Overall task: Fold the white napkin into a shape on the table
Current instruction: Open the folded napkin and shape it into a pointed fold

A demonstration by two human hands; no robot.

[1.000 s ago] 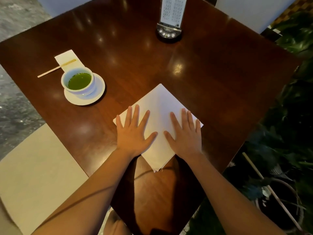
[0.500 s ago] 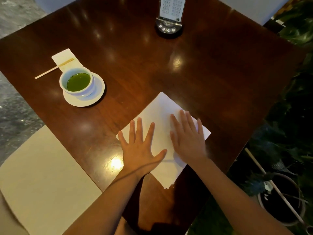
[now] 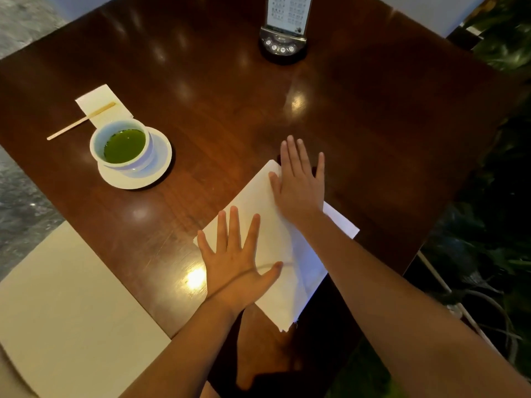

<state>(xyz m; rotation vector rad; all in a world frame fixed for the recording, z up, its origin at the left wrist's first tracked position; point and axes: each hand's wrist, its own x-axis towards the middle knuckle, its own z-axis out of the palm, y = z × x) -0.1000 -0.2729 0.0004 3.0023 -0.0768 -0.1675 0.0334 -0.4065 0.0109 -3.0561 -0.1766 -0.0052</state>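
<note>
White napkin (image 3: 275, 242) partly under hands

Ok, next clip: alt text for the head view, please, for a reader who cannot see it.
Two bare hands press flat on a white napkin at the near edge of a dark wooden table: the left hand on its near-left part, the right hand at its far corner. To the left stands a cup of green tea on a saucer; a menu stand stands at the far side.
</note>
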